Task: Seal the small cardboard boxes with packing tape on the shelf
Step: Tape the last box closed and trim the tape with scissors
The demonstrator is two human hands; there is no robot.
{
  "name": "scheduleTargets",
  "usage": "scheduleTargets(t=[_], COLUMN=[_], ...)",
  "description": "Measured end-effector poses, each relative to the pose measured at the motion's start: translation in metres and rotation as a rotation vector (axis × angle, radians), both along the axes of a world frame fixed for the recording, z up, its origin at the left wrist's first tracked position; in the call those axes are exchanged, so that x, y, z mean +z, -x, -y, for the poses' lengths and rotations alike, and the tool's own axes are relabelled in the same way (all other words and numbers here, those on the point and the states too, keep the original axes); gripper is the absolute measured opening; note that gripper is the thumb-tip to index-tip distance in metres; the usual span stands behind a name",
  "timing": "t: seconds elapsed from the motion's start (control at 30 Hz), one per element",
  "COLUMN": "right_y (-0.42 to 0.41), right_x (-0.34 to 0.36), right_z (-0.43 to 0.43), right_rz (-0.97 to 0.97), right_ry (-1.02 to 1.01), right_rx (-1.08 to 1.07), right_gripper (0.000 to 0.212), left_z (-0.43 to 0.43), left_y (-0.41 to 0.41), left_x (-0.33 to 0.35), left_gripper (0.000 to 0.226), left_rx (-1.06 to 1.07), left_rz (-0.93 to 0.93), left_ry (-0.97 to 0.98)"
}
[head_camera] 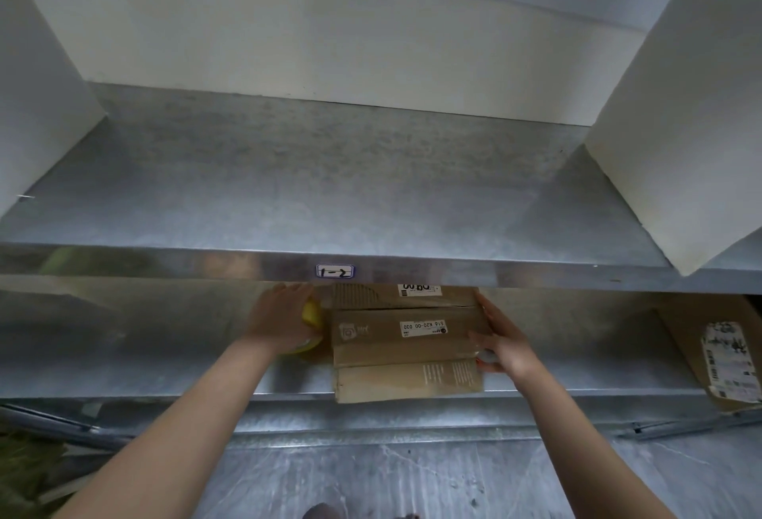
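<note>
**A:** Nearest the lens: two bare forearms, reaching into lower shelf (165, 353). Left hand (284, 314) curled over yellow tape roll (310, 311), gripping it, just left of the boxes. Right hand (501, 343) laid flat against their right side, fingers straight. Small pale thing by the thumb, cannot tell what.

**B:** Box location?

**A:** Three flat cardboard boxes (408, 337) mid-shelf, touching each other, front one at the shelf lip. Rear one partly hidden under upper shelf (330, 188). Stacked or in a row: cannot tell.

**B:** Handling?

**A:** Probably light. Thin board, stiff at edges, soft mid-panel. Best taken by the long side walls, not lid centres. Smooth metal underneath, so expect sliding while taping; brace with the free hand.

**B:** Obstructions?

**A:** Upper shelf edge with "1-2" tag (335, 270) directly above, so little headroom for the roll. Labelled carton (709, 353) well to the right, white box (680, 127) on the upper shelf. Neither blocking.
</note>
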State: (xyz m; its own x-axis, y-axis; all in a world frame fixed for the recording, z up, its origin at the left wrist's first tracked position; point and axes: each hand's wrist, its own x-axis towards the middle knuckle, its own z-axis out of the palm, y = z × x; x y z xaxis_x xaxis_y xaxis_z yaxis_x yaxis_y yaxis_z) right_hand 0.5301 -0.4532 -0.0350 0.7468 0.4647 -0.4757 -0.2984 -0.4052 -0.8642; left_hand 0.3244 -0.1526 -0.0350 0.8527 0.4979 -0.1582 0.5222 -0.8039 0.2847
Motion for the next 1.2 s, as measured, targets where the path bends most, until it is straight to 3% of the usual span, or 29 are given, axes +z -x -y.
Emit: scheduleTargets(t=[0.13, 0.33, 0.7, 0.83, 1.03, 1.2], right_y=[0.003, 0.011, 0.010, 0.012, 0.018, 0.025], right_x=[0.000, -0.003, -0.010, -0.009, -0.009, -0.017], right_z=[-0.002, 0.000, -0.007, -0.010, -0.019, -0.029], right_rz=[0.023, 0.056, 0.102, 0.292, 0.413, 0.544], right_ry=[0.013, -0.025, 0.067, 0.138, 0.288, 0.406], right_rx=[0.006, 0.018, 0.056, 0.193, 0.284, 0.302], right_gripper=[0.068, 0.063, 0.064, 0.070, 0.045, 0.050], left_z=[-0.002, -0.023, -0.004, -0.009, -0.017, -0.017], left_y=[0.002, 0.019, 0.011, 0.014, 0.025, 0.033], left_x=[-0.001, 0.004, -0.005, -0.004, -0.002, -0.004], left_gripper=[0.055, 0.047, 0.045, 0.054, 0.057, 0.056], left_rx=[-0.092, -0.122, 0.014, 0.002, 0.043, 0.071], left_rz=[-0.077, 0.082, 0.039, 0.015, 0.042, 0.036], left_ry=[-0.054, 0.350, 0.101, 0.159, 0.254, 0.258])
